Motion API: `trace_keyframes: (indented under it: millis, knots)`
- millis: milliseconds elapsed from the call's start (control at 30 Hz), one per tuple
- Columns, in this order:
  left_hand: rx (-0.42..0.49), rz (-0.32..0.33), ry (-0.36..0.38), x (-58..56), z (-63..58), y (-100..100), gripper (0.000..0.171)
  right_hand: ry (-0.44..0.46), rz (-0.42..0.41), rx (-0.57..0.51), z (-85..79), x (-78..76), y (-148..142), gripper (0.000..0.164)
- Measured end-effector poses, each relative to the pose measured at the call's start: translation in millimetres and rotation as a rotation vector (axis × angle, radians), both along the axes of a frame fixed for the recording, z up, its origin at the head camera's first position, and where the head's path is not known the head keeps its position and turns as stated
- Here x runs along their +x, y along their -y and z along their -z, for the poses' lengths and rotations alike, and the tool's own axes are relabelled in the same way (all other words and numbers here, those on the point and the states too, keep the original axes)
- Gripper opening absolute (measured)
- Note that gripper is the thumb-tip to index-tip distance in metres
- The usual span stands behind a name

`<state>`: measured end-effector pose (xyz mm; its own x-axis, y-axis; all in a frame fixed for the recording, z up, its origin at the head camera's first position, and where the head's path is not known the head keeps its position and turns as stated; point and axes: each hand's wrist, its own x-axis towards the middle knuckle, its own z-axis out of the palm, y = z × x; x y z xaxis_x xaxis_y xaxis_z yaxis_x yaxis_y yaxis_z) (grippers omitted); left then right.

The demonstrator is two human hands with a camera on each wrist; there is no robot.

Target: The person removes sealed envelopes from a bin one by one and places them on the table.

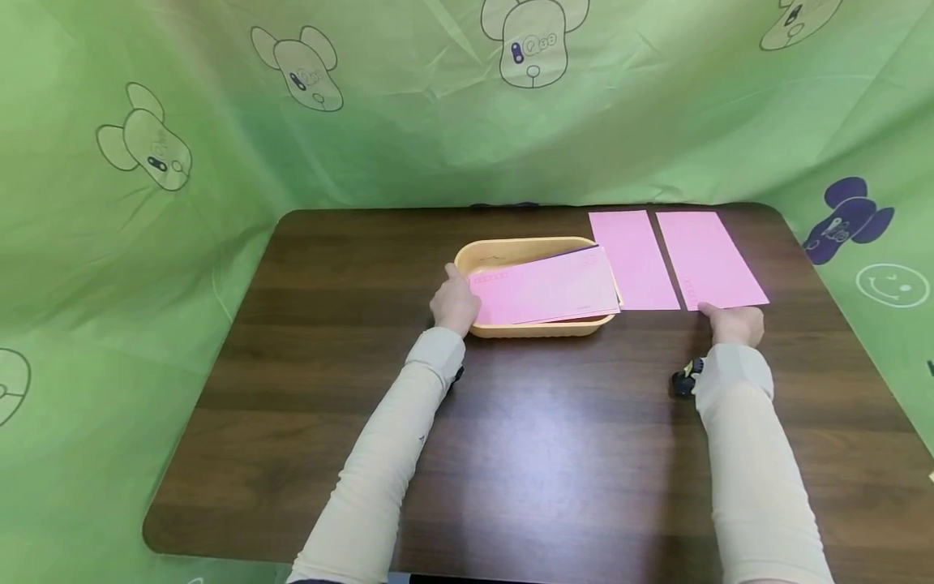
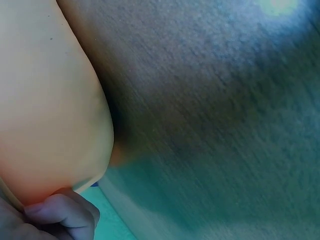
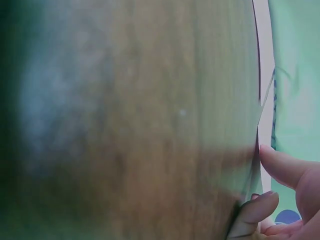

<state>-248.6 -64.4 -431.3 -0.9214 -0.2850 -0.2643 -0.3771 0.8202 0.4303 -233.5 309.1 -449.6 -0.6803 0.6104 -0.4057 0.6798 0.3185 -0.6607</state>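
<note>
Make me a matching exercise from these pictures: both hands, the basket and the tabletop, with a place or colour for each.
1. Left hand
2. Right hand
3. Basket
4. Tabletop

A. Pale orange
B. At the near edge of the rightmost pink paper
C. Dark brown
D. At the basket's left end

Pairs: 1-D, 2-B, 3-A, 4-C

Between the sleeves point(image 1: 383, 458), the table point(image 1: 547, 454) lies free until the basket point(image 1: 540, 330) blocks.
</note>
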Motion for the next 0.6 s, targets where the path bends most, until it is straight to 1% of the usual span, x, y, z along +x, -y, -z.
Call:
trace_keyframes:
  millis: [167, 433, 600]
  knots:
    - [0.003, -0.001, 0.001, -1.4, -1.7, -0.7, 0.055, 0.007, -0.026, 0.026, -2.0, -0.8, -0.7, 0.080]
    - [0.008, -0.007, -0.001, -3.7, -3.5, -0.6, 0.054, -0.028, -0.033, 0.041, -7.5, -0.6, 1.5, 0.076]
    - [0.006, -0.004, 0.004, -3.9, -4.0, -1.0, 0.054, -0.021, -0.001, 0.014, -8.5, 0.1, 2.3, 0.087]
